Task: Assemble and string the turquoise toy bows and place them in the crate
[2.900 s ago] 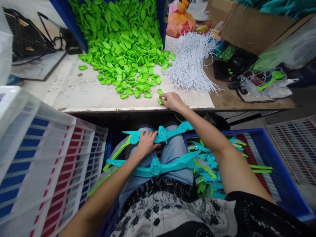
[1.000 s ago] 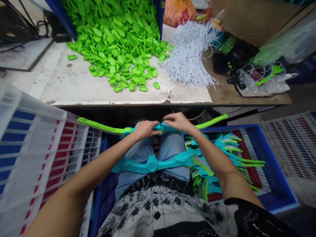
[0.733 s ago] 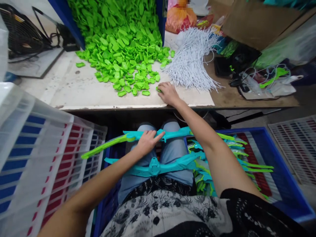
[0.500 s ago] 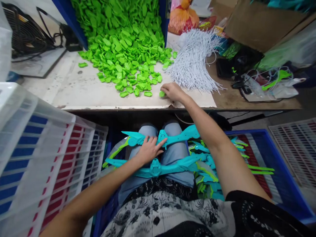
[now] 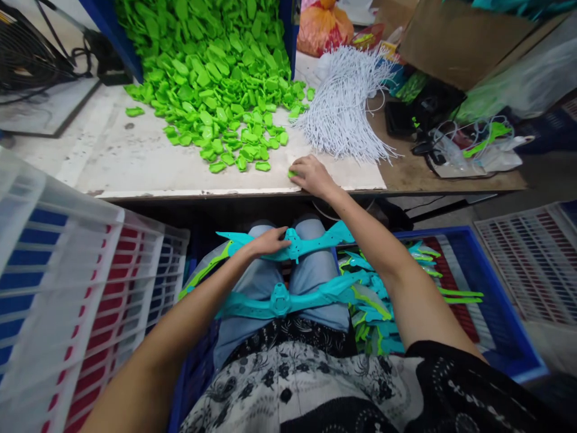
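Note:
Across my lap lie two turquoise bow-shaped plastic pieces, the far one (image 5: 315,245) over my knees and the near one (image 5: 306,300) over my thighs. My left hand (image 5: 268,242) grips the far piece just left of its central block, thumb and fingers on either side. At the table's front edge, my right hand (image 5: 314,177) pinches a small bright green plastic part (image 5: 293,174), mostly hidden by the fingers. Behind and left of that hand, a heap of like green parts (image 5: 216,114) spills from a blue bin (image 5: 290,36).
White ties (image 5: 347,108) lie bundled behind my right hand. At right, a blue crate (image 5: 505,313) holds several turquoise and green assemblies (image 5: 374,313). White baskets (image 5: 103,240) are stacked on my left. A cardboard box (image 5: 442,42) and cluttered cables stand at the back right.
My left hand has gone from resting with spread fingers to closing on the far piece beside its block. My right hand keeps the green part near the table edge. The view has shifted slightly.

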`<state>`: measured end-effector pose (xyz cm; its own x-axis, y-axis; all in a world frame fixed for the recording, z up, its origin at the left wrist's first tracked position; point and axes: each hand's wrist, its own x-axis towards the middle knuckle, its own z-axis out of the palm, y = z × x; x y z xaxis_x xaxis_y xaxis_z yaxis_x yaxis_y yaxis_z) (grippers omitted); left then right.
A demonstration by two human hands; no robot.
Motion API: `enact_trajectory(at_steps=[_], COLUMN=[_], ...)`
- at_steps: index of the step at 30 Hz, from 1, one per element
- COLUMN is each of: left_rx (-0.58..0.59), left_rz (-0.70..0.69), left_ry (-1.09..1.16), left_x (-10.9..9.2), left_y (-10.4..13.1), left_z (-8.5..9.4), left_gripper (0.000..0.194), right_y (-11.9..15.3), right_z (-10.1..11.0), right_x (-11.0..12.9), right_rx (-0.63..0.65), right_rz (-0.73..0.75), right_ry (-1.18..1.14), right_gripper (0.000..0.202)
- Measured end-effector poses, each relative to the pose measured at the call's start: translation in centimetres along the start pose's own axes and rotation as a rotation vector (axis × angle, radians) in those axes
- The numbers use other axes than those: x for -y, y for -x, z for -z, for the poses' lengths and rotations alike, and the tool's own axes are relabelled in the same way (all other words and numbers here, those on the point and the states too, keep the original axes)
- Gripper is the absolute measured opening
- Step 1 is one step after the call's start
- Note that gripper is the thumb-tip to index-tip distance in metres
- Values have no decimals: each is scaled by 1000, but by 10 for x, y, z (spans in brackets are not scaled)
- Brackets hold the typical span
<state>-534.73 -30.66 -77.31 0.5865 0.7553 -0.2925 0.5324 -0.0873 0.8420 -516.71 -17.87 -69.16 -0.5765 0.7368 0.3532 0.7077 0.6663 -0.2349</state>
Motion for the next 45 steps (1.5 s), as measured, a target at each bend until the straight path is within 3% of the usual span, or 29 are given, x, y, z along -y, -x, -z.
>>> enact_trajectory(at_steps=[4,10,14,19,22,25,28,31,34,37,41,43,45], left_rx=[34,40,58,83,33,7,-17,-48,-48,-194,-652,-680,-606], left_rz=[101,238,274,135,94,99,100,68,33,-51,-200,-294,-366], left_ry=[384,667,724,535,459,408,365,336,307,190,-154,-251,-275], left_x=[8,12,9,10,12,11,11,12,13,10,1,-3,0], left_y=[-13,-19,-18,-15,-13,-13,-12,-13,-14,-11,15,34,54], left_z=[4,2,4,2,-2,-4,-5,-4,-5,-10,-26,-40,-53], left_gripper=[38,36,36,46,46,44,43,42,41,40,32,24,23], right_y=[49,146,164,163,158,148,140,136,126,91,9,-26,-45], right_z=[-2,-31,-48,-57,-60,-61,-61,-56,-39,-16,-14,-23,-27], right_x=[31,76,81,84,82,77,76,82,88,86,77,76,78], right_rx=[-74,103,92,52,55,202,316,349,419,347,4,1,88], right_rz=[74,165,94,-51,-287,-445,-499,-528,-425,-269,-128,-116,-129], right_ry=[-113,-165,-131,-225,-344,-365,-323,-251,-140,-64,10,30,34], right_gripper=[23,19,18,17,43,62,63,65,55,24,28,28,23])
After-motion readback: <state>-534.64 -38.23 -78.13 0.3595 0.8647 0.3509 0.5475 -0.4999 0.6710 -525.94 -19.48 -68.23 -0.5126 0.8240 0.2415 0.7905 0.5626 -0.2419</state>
